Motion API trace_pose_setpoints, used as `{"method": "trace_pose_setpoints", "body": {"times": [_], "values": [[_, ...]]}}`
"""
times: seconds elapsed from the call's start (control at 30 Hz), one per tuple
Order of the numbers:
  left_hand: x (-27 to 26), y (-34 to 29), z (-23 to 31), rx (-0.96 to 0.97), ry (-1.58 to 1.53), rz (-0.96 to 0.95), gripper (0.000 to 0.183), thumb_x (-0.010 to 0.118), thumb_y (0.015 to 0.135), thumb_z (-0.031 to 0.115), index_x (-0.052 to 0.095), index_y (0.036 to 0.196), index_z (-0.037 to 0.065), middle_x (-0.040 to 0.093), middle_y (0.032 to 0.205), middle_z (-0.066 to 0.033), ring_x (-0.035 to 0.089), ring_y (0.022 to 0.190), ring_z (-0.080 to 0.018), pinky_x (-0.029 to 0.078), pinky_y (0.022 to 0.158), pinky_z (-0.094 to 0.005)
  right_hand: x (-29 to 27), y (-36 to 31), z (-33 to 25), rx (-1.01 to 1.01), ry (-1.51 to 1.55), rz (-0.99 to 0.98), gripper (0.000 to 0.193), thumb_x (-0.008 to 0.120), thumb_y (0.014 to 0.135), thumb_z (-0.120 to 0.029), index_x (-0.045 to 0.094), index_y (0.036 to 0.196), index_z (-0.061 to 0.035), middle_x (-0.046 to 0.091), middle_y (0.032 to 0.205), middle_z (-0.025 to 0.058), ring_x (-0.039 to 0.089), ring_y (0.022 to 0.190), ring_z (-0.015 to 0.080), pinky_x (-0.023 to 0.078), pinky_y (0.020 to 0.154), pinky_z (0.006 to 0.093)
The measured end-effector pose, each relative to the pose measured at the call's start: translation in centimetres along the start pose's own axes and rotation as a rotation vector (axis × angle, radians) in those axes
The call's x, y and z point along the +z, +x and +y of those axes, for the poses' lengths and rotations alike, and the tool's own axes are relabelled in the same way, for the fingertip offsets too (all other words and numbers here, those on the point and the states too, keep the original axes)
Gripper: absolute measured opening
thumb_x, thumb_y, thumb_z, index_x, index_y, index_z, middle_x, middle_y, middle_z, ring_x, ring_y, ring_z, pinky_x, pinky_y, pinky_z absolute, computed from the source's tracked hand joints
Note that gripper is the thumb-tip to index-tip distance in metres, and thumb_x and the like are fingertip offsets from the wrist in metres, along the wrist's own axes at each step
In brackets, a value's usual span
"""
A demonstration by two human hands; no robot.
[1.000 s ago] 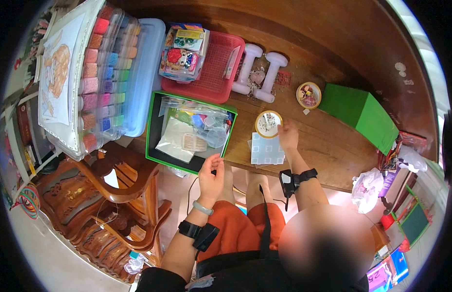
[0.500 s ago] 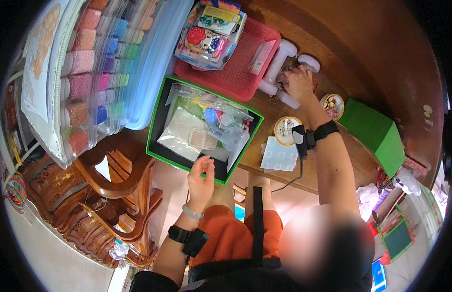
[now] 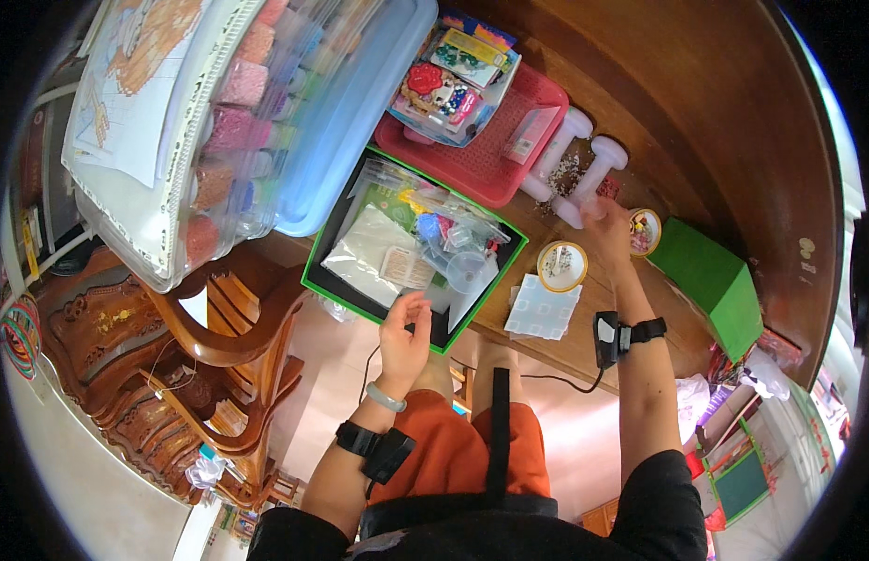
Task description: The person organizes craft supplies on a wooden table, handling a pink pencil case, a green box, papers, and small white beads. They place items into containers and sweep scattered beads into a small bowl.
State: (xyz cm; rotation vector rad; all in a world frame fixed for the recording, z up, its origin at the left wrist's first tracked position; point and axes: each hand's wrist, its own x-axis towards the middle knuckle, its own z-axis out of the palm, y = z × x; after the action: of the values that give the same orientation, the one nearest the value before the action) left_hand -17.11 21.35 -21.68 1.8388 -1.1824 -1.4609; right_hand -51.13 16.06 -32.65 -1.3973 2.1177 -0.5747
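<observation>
My right hand (image 3: pixel 606 222), smeared by motion, is beside the near end of a lilac dumbbell (image 3: pixel 598 170). Its fingers cannot be read. A second lilac dumbbell (image 3: pixel 558 148) lies to the left, with a scatter of small dark and pale beads (image 3: pixel 565 175) between the two. Something small and red (image 3: pixel 608 187) shows just beyond the hand. My left hand (image 3: pixel 405 338) hovers at the near edge of a black box with a green rim (image 3: pixel 367 306). Its fingers are curled toward the thumb; whatever they hold is too faint to name.
Clear bags and a round plastic cup (image 3: pixel 466 271) fill the box. Right of it are a bowl of small bits (image 3: pixel 561 267), pale square-patterned sheets (image 3: pixel 544 307), another small bowl (image 3: pixel 645 231) and a green block (image 3: pixel 705 280). Behind sits a red basket (image 3: pixel 490 173); bead tubs stand left.
My right hand has drawn back toward me from between the dumbbells, uncovering the bead scatter. The whole view has shifted, so the tubs and box appear farther right.
</observation>
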Motion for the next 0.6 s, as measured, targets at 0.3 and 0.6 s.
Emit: {"method": "trace_pose_setpoints", "body": {"times": [0.3,0.6], "values": [[-1.9,-0.8,-1.9,-0.017,-0.009,0.046,0.021,0.051,0.081,0.002,0.051,0.101,-0.002,0.061,0.084,-0.0103,0.058,0.073,-0.0147,0.047,0.067,-0.0255,3.0,4.8,-11.4,-0.012,0.573,-0.067,0.036,0.066,0.065,-0.013,0.056,0.097,-0.0006,0.054,0.096,0.0114,0.053,0.087,0.0194,0.043,0.075,0.0281],[-3.6,-0.5,-2.5,-0.052,-0.063,0.030,0.021,0.050,0.082,0.001,0.048,0.102,-0.001,0.058,0.088,-0.0095,0.056,0.077,-0.0138,0.046,0.071,-0.0240,5.5,8.6,-19.3,-0.288,0.268,-0.070,0.039,0.067,0.064,-0.014,0.053,0.098,-0.0001,0.053,0.098,0.0134,0.053,0.089,0.0224,0.043,0.078,0.0296]]}}
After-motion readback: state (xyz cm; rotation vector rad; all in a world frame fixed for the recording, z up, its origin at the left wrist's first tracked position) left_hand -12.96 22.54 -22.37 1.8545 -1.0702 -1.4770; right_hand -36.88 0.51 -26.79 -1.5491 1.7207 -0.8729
